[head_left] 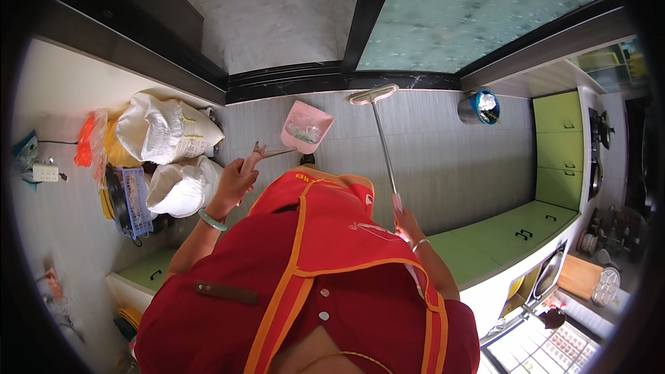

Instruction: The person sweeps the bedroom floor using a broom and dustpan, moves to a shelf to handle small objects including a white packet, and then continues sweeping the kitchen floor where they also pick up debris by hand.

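My left hand (pixel 239 184) is closed round the handle of a pink dustpan (pixel 307 125). The pan rests on the grey floor ahead of me, with some greenish and pale litter in it. In my right hand (pixel 409 226) is the pinkish grip of a broom (pixel 384 137) with a long metal pole. Its pale, narrow head (pixel 372 94) is down by the dark sliding-door track, to the right of the dustpan and apart from it. A shoe tip shows just below the pan.
White woven sacks (pixel 166 128) and a purple basket (pixel 136 201) stand along the left wall. A blue bin (pixel 479 107) with rubbish stands at the far right. Green cabinets (pixel 495 235) line the right side. The dark door track (pixel 291 79) crosses the floor ahead, beside a frosted glass panel (pixel 478 14).
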`<state>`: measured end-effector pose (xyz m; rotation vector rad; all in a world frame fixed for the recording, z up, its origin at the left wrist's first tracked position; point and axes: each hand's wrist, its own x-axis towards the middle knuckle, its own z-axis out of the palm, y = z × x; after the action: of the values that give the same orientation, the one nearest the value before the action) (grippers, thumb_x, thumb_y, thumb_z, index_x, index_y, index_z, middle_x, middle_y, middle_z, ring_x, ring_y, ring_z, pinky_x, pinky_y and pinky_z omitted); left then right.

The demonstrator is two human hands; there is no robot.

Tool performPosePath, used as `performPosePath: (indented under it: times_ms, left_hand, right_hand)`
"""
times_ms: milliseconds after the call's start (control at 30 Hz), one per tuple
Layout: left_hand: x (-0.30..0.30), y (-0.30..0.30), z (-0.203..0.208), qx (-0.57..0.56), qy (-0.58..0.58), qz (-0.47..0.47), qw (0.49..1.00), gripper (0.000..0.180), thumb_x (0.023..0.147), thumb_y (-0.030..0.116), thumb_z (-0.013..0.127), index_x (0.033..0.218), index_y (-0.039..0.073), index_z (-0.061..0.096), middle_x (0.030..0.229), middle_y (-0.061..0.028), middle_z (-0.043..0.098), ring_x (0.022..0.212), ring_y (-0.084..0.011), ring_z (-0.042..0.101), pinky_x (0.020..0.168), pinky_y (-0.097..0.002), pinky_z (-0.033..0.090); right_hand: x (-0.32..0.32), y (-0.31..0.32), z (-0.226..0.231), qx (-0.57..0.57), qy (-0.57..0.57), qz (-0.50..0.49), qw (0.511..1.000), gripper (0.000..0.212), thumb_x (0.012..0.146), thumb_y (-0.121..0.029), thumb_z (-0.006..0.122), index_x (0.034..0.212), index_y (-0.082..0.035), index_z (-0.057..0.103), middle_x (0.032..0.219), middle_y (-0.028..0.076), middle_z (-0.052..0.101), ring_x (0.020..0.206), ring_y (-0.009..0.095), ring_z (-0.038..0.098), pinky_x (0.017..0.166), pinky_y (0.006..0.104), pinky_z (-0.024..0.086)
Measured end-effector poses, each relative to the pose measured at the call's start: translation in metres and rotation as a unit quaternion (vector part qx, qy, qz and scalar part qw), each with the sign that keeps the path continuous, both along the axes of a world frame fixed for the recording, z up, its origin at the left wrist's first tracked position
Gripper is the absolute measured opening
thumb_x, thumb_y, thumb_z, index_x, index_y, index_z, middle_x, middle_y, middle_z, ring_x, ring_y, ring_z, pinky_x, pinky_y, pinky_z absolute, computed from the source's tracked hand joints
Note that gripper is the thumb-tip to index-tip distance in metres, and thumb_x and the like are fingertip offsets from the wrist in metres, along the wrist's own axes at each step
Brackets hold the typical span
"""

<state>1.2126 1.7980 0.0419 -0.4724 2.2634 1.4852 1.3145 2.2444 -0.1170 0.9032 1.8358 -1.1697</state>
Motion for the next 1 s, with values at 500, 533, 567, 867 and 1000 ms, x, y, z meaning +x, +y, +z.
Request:
performPosePath:
  times_ms: [500, 533, 567, 867, 1000]
  left_hand:
    - [0.007, 0.030, 0.008, -0.017, -0.015, -0.081, 0.996, 0.025, 0.075, 0.016, 0.058, 0.090, -0.003, 0.052, 0.062, -0.0039, 0.052, 0.048, -0.0083, 0.050, 0.038, -0.0210, 0.037]
    - [0.008, 0.031, 0.007, -0.014, -0.015, -0.083, 0.996, 0.025, 0.075, 0.016, 0.058, 0.090, -0.003, 0.052, 0.062, -0.0039, 0.052, 0.048, -0.0083, 0.050, 0.038, -0.0210, 0.037]
    - [0.008, 0.032, 0.006, -0.016, -0.016, -0.090, 0.996, 0.024, 0.074, 0.016, 0.058, 0.089, -0.003, 0.052, 0.061, -0.0042, 0.052, 0.048, -0.0083, 0.050, 0.038, -0.0213, 0.037]
    - [-0.001, 0.049, 0.006, -0.037, 0.003, -0.174, 0.984, 0.022, 0.074, 0.017, 0.056, 0.082, -0.004, 0.052, 0.057, -0.0054, 0.052, 0.046, -0.0099, 0.050, 0.040, -0.0241, 0.038]
    - [-0.012, 0.055, 0.007, -0.064, 0.005, -0.211, 0.975, 0.021, 0.073, 0.016, 0.057, 0.078, -0.004, 0.052, 0.057, -0.0074, 0.053, 0.045, -0.0127, 0.051, 0.042, -0.0267, 0.039]
  right_hand:
    - [0.088, 0.014, -0.062, -0.010, -0.115, -0.068, 0.991, 0.040, 0.083, -0.043, 0.037, 0.069, -0.006, 0.044, 0.051, 0.003, 0.034, 0.040, 0.013, 0.032, 0.034, 0.0316, 0.022]
    - [0.101, 0.013, -0.049, 0.010, -0.132, -0.033, 0.991, 0.041, 0.083, -0.043, 0.037, 0.070, -0.005, 0.046, 0.051, 0.004, 0.037, 0.040, 0.015, 0.037, 0.034, 0.0327, 0.025]
    - [0.114, 0.010, -0.036, 0.022, -0.143, -0.018, 0.989, 0.043, 0.083, -0.043, 0.036, 0.071, -0.003, 0.046, 0.051, 0.005, 0.040, 0.042, 0.017, 0.042, 0.033, 0.0337, 0.029]
    - [0.194, 0.012, 0.011, 0.050, -0.090, -0.042, 0.994, 0.044, 0.085, -0.041, 0.040, 0.078, 0.001, 0.048, 0.053, 0.011, 0.050, 0.044, 0.022, 0.054, 0.036, 0.0319, 0.042]
    - [0.187, 0.010, 0.081, 0.086, -0.096, -0.066, 0.989, 0.037, 0.085, -0.038, 0.043, 0.084, -0.001, 0.048, 0.057, 0.012, 0.052, 0.047, 0.022, 0.054, 0.039, 0.0331, 0.043]
